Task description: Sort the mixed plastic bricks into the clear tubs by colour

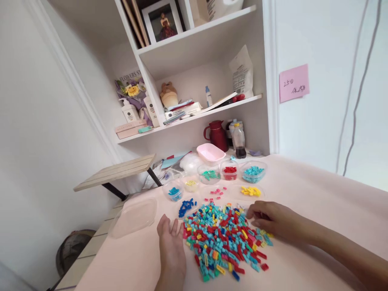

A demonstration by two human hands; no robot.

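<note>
A heap of small plastic bricks (222, 238) in red, teal, yellow and blue lies on the pale pink table (318, 210). My left hand (170, 238) rests palm up and open at the heap's left edge, holding nothing. My right hand (268, 220) lies on the heap's far right edge with its fingers curled down among the bricks; what the fingertips pinch is hidden. Beyond the heap sit sorted lots: dark blue bricks (186, 207), pink bricks (216, 192), yellow bricks (251, 190).
Small clear bowls hold blue (173, 193), yellow (190, 184), green (209, 174), red (229, 171) and teal (253, 173) bricks. A clear lid (133, 217) lies at the left. A pink tub (210, 152), red jug (217, 135) and bottle (239, 141) stand under white shelves.
</note>
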